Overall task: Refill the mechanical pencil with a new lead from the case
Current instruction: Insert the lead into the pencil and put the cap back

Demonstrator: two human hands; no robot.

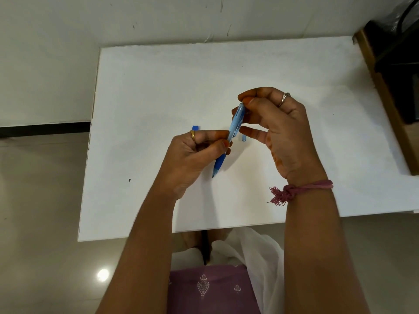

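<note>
A blue translucent mechanical pencil (pixel 234 125) with a darker blue grip is held above the white table (pixel 158 87), tip pointing down toward me. My left hand (pixel 195 155) grips the pencil around its middle. My right hand (pixel 272 118) pinches the pencil's top end between thumb and forefinger. A small clear blue cap (pixel 243 138) lies on the table just right of the pencil. A small blue piece (pixel 195 128), possibly the lead case, shows behind my left hand, mostly hidden. No lead is visible.
The table's left edge (pixel 90 141) and near edge border a tiled floor. A brown wooden piece of furniture (pixel 383 91) with dark objects stands at the right edge. My lap in purple cloth is below the near edge.
</note>
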